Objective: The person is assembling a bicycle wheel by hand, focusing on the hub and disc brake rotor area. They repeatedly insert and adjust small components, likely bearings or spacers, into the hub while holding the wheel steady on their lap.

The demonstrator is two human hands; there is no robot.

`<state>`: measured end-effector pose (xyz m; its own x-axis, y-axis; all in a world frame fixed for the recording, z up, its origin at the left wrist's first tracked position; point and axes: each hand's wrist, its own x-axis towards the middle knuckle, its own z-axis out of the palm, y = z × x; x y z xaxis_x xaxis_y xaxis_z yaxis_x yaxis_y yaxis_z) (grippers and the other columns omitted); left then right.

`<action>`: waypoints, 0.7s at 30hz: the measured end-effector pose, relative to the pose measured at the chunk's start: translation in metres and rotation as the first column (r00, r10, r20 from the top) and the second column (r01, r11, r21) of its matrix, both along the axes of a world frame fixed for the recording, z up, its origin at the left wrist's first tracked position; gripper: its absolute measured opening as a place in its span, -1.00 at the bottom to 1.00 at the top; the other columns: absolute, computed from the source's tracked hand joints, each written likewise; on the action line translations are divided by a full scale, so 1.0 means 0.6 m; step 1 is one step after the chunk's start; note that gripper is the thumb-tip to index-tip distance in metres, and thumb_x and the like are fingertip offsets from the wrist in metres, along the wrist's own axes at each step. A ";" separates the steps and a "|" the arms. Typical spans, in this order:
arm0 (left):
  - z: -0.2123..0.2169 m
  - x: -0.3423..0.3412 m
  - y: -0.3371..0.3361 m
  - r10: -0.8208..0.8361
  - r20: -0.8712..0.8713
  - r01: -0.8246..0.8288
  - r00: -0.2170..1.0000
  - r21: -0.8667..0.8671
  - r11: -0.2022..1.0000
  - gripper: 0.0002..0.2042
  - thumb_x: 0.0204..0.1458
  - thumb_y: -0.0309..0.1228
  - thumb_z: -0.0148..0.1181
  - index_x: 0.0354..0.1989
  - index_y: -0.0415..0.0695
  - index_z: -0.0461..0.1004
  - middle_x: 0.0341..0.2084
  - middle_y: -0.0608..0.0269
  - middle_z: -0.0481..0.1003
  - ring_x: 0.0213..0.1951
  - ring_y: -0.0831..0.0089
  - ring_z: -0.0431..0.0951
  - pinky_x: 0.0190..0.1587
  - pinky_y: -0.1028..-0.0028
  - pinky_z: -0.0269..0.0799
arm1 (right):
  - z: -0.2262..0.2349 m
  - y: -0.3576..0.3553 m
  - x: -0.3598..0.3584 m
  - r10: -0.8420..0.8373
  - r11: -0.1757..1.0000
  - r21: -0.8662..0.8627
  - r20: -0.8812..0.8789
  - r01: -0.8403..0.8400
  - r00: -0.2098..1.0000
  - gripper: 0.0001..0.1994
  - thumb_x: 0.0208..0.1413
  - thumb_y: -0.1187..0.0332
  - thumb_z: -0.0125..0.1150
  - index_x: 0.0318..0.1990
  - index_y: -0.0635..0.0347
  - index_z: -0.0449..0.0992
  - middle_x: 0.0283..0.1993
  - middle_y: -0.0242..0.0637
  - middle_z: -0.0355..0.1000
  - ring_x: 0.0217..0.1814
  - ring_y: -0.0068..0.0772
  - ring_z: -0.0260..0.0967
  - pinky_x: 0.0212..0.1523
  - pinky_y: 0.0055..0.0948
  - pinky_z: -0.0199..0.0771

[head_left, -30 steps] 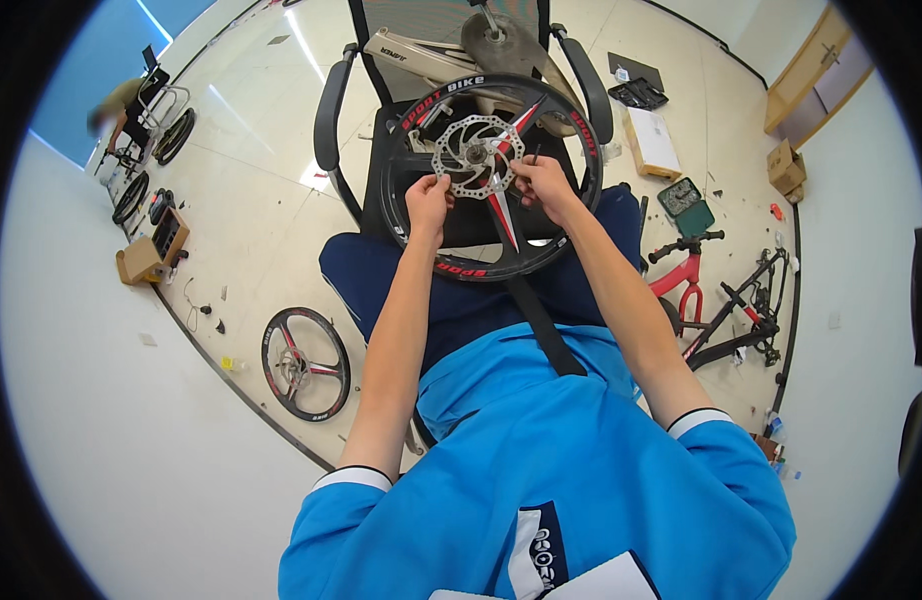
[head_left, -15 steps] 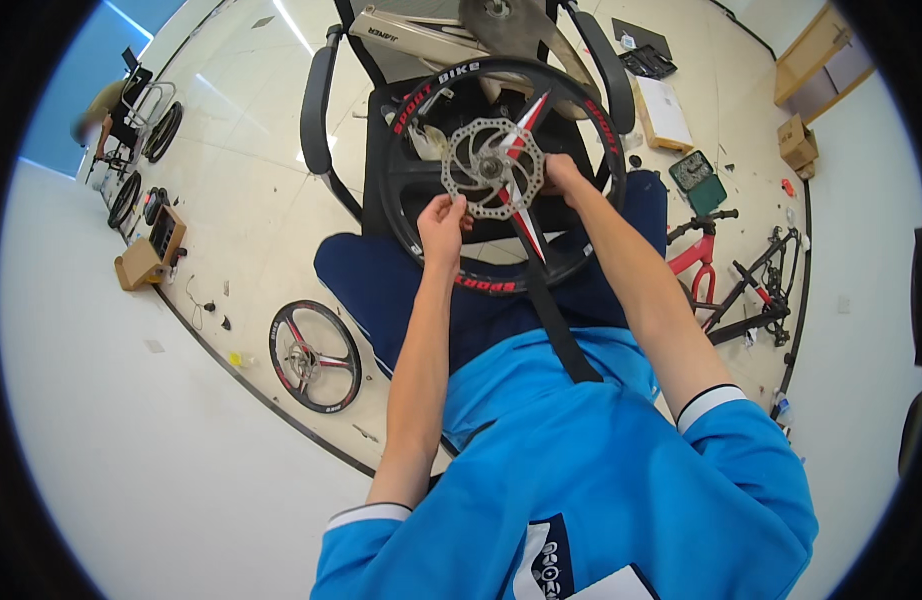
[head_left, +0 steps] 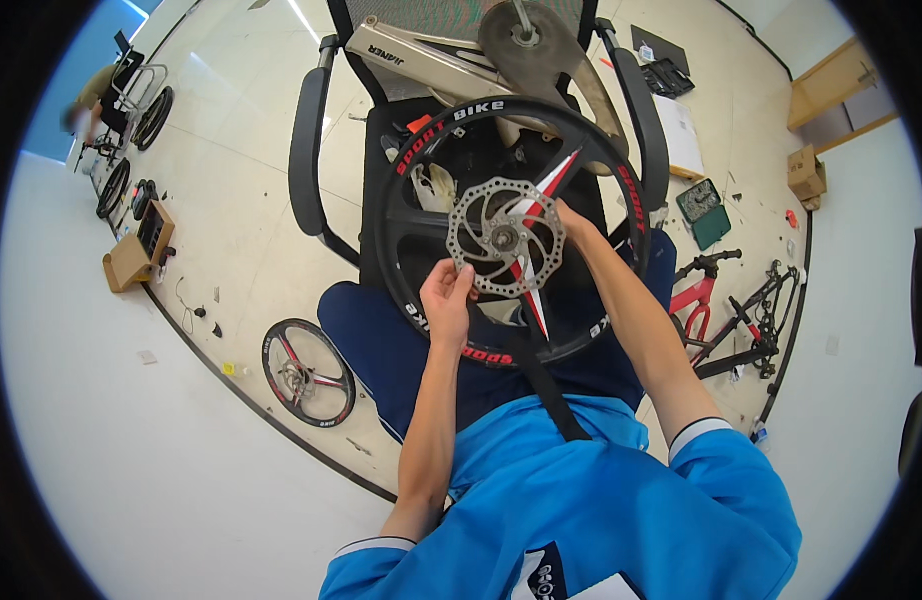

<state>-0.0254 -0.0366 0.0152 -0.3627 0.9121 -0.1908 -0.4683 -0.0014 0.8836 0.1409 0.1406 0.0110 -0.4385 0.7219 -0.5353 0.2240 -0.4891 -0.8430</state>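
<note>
A black bicycle wheel (head_left: 389, 215) with a red-and-white spoke leans across my lap and the black office chair in front of me. Over its hub sits a silver brake disc (head_left: 461, 228) with a perforated rim. With thumb and fingers closed, my left hand (head_left: 448, 303) pinches the disc's lower left edge. My right hand (head_left: 575, 226) is closed at the disc's right edge; most of its fingertips are hidden. Whether the disc lies flush on the hub cannot be made out.
On the chair (head_left: 311, 150) lie a beige frame part (head_left: 421, 58) and a grey rounded part (head_left: 529, 62). A second wheel (head_left: 309, 373) rests on the floor at left. To the right are a red frame (head_left: 693, 295), a green case (head_left: 703, 215) and a cardboard box (head_left: 807, 175). Another person sits far left.
The wheel and disc appear lower in view, along with both hands, and more of the chair shows as the view shifts. Both hands stay at the disc's edges.
</note>
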 end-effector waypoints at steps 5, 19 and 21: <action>0.005 0.009 -0.015 0.009 -0.028 -0.011 1.000 -0.081 0.997 -0.90 0.16 -0.51 0.17 -0.21 -0.28 0.46 -0.48 0.35 0.47 -0.48 0.67 0.41 -0.40 0.65 0.31 | -0.033 0.007 0.010 0.020 0.994 0.111 -0.110 -0.008 0.994 -0.74 0.06 0.41 0.27 -0.12 0.35 0.50 -0.16 -0.29 0.50 -0.19 -0.54 0.38 -0.22 -0.42 0.51; 0.038 0.024 -0.013 0.104 0.074 -0.090 0.992 -0.168 0.982 -0.91 0.21 -0.47 0.10 -0.21 -0.23 0.45 -0.43 0.31 0.50 -0.46 0.63 0.42 -0.40 0.58 0.31 | -0.023 0.000 0.014 0.020 0.996 0.090 -0.077 -0.013 0.997 -0.78 0.06 0.41 0.23 -0.17 0.36 0.54 -0.27 -0.31 0.53 -0.27 -0.54 0.41 -0.28 -0.42 0.51; 0.046 0.030 -0.021 0.107 0.042 -0.097 0.993 -0.190 0.977 -0.91 0.21 -0.48 0.10 -0.21 -0.23 0.45 -0.42 0.32 0.50 -0.45 0.63 0.42 -0.40 0.58 0.32 | -0.014 -0.026 0.006 -0.137 0.978 0.145 -0.106 0.152 0.985 -0.75 0.12 0.36 0.18 -0.12 0.35 0.51 -0.23 -0.32 0.52 -0.26 -0.53 0.40 -0.24 -0.44 0.49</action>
<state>-0.0075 -0.0489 0.0430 -0.4373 0.8171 -0.3757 -0.5192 0.1117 0.8473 0.1445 0.1249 0.0025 -0.3670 0.8513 -0.3749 0.0753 -0.3745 -0.9242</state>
